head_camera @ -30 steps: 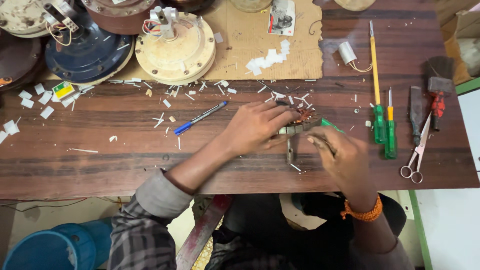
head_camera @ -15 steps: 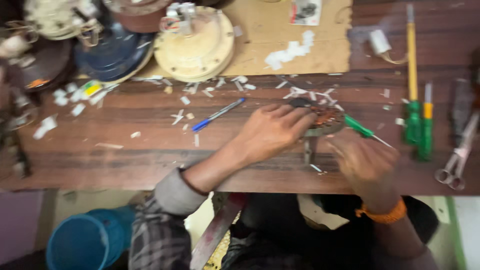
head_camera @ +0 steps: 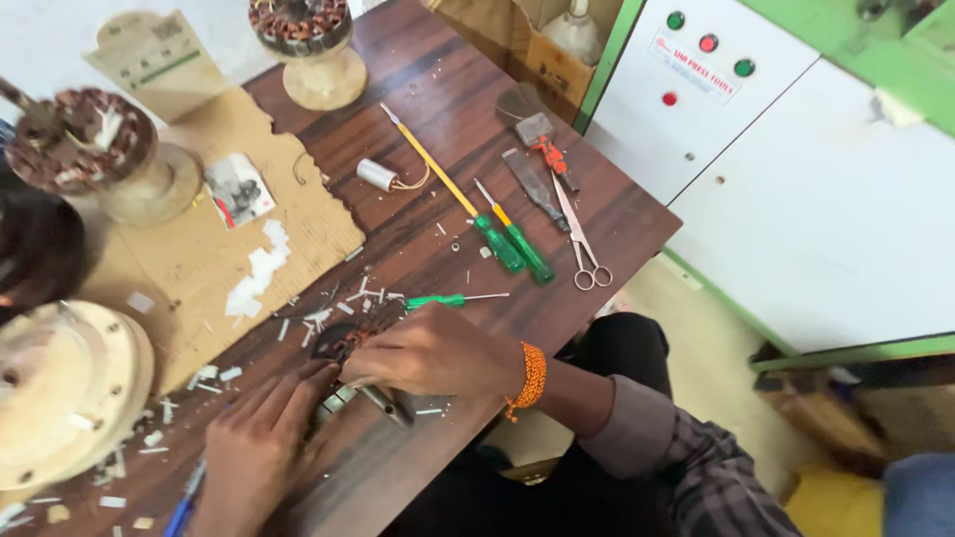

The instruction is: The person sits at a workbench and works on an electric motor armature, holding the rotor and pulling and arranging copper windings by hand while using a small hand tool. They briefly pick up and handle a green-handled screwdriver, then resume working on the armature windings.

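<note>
Camera view swings hard: a second ago it looks straight down on the surface [head_camera: 418,119], now it is tilted and rotated, taking in a white cabinet [head_camera: 796,169] with coloured buttons on the far right. The work itself has not moved. Both hands stay on the small wound stator [head_camera: 343,343] near the front edge of the surface, same as in the earlier views.

Left hand [head_camera: 261,449] is curled, fingers pressing on the metal part just below the stator; whether it pinches anything I cannot tell. Right hand [head_camera: 433,350] (orange bead bracelet on the wrist) lies closed over the stator's right side, fingertips bent in toward the copper windings, gripping or pushing at it; exact hold is hidden.

The small green screwdriver [head_camera: 446,299] lies flat on the surface just beyond the right hand, not held now; half a second ago it sits close by the right fingers as well, so no real change there.

Around: white paper scraps [head_camera: 257,278] scattered between the cardboard sheet [head_camera: 189,249] and the hands, two long green-handled screwdrivers [head_camera: 512,244] side by side, scissors [head_camera: 582,239] next to them, a blue pen [head_camera: 184,507] by the left hand, a round cream motor housing [head_camera: 65,393] at the left edge.

Judgement: head turn only, the winding work on the stator goes on with fingers.
</note>
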